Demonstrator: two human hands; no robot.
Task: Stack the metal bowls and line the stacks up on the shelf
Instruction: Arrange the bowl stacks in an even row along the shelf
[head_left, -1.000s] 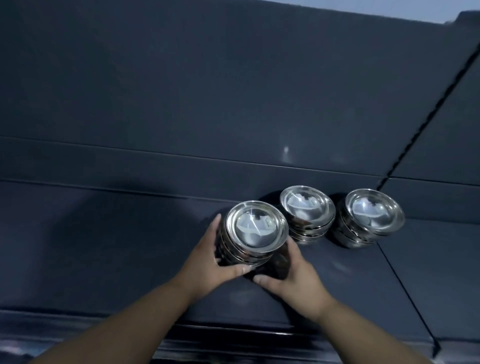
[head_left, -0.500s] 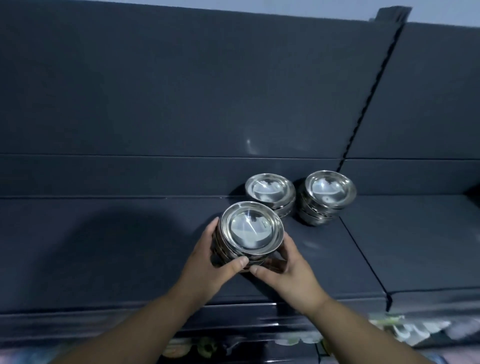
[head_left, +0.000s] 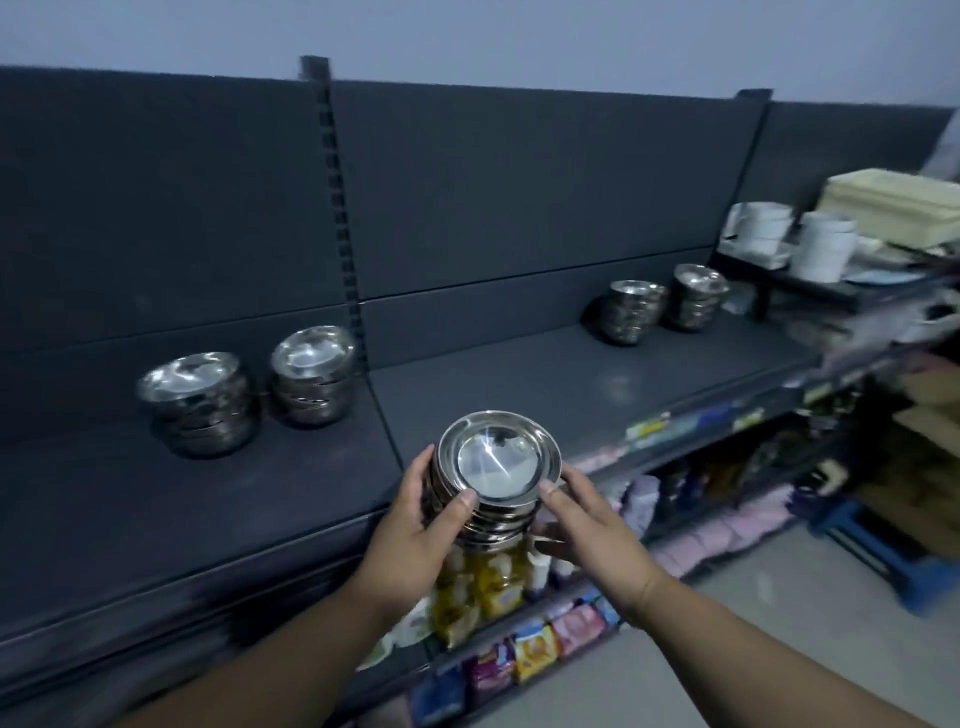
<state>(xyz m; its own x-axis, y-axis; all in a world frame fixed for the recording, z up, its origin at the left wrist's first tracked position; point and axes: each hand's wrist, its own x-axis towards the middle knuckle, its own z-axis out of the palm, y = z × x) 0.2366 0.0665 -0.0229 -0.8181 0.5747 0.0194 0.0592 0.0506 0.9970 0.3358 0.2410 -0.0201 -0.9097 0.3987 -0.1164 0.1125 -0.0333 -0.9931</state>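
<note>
Head view: hands (head_left: 498, 530) grip shiny nested bowl stack (head_left: 496, 480).

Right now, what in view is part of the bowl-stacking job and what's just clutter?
Job:
held stack of bowls, gripped by left hand and right hand
two left stacks
two far stacks
dark shelf

Clutter:
white cups
cream box
packets on lower shelves

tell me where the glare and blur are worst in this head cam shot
Head view: dim overall; glare streaks across the top of the held bowl stack between the left hand and right hand; motion blur smears the left-most stack and the right edge; wide-angle bending tilts the shelf.
</note>
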